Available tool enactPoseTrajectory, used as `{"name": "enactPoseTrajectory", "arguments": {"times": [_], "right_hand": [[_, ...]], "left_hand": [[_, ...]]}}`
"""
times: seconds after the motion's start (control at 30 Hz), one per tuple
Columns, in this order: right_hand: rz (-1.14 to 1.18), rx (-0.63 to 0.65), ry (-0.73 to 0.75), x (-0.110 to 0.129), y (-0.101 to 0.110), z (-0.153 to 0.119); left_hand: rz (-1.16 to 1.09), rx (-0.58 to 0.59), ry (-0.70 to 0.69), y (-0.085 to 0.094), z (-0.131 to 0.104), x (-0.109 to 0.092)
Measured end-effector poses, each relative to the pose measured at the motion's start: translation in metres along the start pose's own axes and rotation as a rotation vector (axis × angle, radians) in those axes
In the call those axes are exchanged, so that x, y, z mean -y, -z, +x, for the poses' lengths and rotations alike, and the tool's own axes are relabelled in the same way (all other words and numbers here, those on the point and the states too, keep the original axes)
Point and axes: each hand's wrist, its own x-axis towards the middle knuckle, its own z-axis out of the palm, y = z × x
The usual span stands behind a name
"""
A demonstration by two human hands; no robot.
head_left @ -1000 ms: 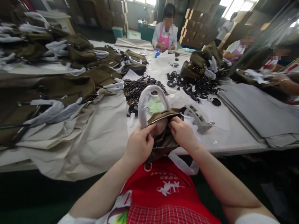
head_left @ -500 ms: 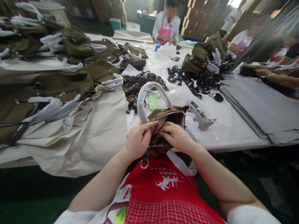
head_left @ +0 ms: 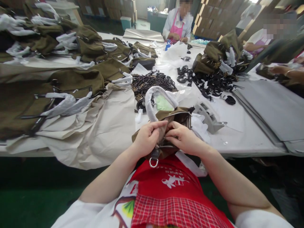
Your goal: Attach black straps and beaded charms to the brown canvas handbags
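Observation:
An olive handbag rests at the table edge against my red apron, its zipped mouth open toward me. One handle, wrapped in white, arches up on its far side; another wrapped strap hangs at the near side. A metal D-ring dangles from a black tab. My left hand is closed on the pale lining at the bag's opening, index finger pointing along it. Just inside the mouth, my right hand pinches the same lining; its fingertips are partly hidden.
Olive bags with wrapped handles are piled at the left on crumpled paper. Beyond my bag lie braided straps and coiled black straps. A grey tape dispenser stands at the right. Co-workers sit across the table.
The view has shifted, so the table appears further right. Both hands stay at the bag's mouth, with the right fingers slightly repositioned on the lining.

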Motion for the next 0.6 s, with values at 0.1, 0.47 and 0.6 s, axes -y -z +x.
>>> {"name": "enactPoseTrajectory", "arguments": {"times": [0.1, 0.47, 0.6], "right_hand": [[0.130, 0.080, 0.049, 0.010, 0.000, -0.002], [0.442, 0.053, -0.255, 0.023, 0.007, -0.006], [0.346, -0.098, -0.191, 0.035, 0.008, -0.003]], "left_hand": [[0.021, -0.005, 0.011, 0.000, 0.003, 0.007], [0.534, 0.230, -0.192, 0.029, -0.016, -0.032], [0.803, 0.154, -0.188, 0.022, -0.026, -0.038]]}}
